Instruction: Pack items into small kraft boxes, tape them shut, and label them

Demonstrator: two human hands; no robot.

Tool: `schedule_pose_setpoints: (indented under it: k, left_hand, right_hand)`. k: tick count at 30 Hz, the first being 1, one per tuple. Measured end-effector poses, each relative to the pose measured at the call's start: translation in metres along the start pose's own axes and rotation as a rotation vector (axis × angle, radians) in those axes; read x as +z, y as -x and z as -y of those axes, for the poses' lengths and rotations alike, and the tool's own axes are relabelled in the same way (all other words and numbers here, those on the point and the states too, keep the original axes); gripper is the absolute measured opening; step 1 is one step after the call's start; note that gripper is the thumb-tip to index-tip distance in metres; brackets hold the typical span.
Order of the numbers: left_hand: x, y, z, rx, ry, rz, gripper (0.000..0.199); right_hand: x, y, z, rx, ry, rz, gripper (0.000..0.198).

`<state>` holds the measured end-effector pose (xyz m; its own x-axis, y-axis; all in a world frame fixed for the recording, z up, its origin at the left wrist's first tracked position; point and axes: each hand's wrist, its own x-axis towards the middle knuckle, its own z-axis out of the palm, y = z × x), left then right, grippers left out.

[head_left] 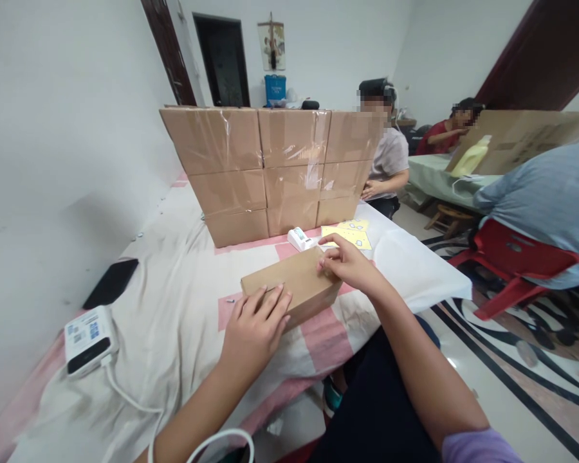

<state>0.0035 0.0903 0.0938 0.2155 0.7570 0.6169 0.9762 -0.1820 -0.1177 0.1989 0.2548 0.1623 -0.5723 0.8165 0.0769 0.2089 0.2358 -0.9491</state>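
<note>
A closed brown cardboard box (289, 273) lies on the cloth-covered table in front of me. My left hand (258, 321) rests on its near left part, fingers stretched and slightly apart over the top. Beside those fingertips shows a thin dark line or sliver, too small to name. At the box's right end is my right hand (345, 260), its index finger extended and the thumb and other fingers bent together in a pinch; whatever is between them is hidden. A white device (299, 239) and yellow printed sheets (347, 235) lie just beyond the box.
A wall of taped cardboard boxes (289, 167) stands across the table. To the left are a white cabled device (91, 341) and a black phone-like slab (110, 283). A small grey piece (230, 300) lies near the box. Other people sit beyond, one on a red chair (521, 257).
</note>
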Motion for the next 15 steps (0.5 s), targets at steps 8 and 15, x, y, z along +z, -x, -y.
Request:
schedule_pose_setpoints:
  k: [8,15]
  left_hand:
    - [0.0,0.001,0.0,-0.011,0.004,0.006,0.038]
    - [0.001,-0.001,-0.004,-0.03,0.035,-0.031,0.036]
  right_hand:
    - [0.01,-0.001,0.002,0.116,0.063,-0.038,0.036]
    - [0.013,-0.022,0.008,0.342,0.169,-0.059,0.055]
